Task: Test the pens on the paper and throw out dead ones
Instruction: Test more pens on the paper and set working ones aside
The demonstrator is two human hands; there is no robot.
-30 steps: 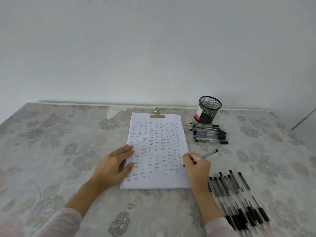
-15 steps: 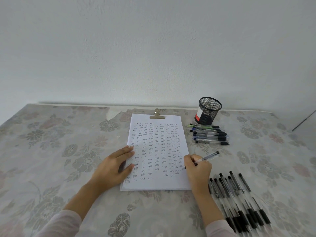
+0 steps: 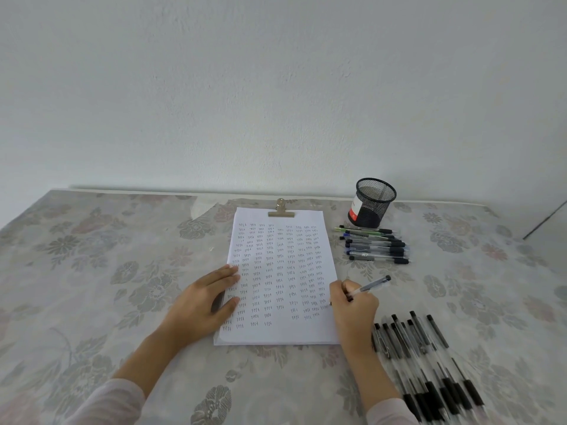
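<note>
A white sheet of paper [image 3: 280, 240], covered in rows of small handwritten marks, lies under a brass clip [image 3: 281, 210] on the table. My left hand [image 3: 202, 302] rests flat on the sheet's left edge, fingers straight. My right hand [image 3: 352, 308] grips a clear pen with a black cap end [image 3: 372, 285], its tip down on the paper near the right edge. A fan of several black-capped pens [image 3: 429, 363] lies to the right of my right wrist. Another group of several pens [image 3: 374, 246] lies beside the sheet's upper right.
A black mesh pen cup [image 3: 371, 204] stands at the back right, just behind the upper pen group. A floral cloth [image 3: 107, 271] covers the table, which ends at a white wall. A thin dark rod [image 3: 546, 220] leans at the far right edge.
My right hand has shifted slightly toward the paper's right edge while the pen tip stays on the sheet. The left hand has not moved.
</note>
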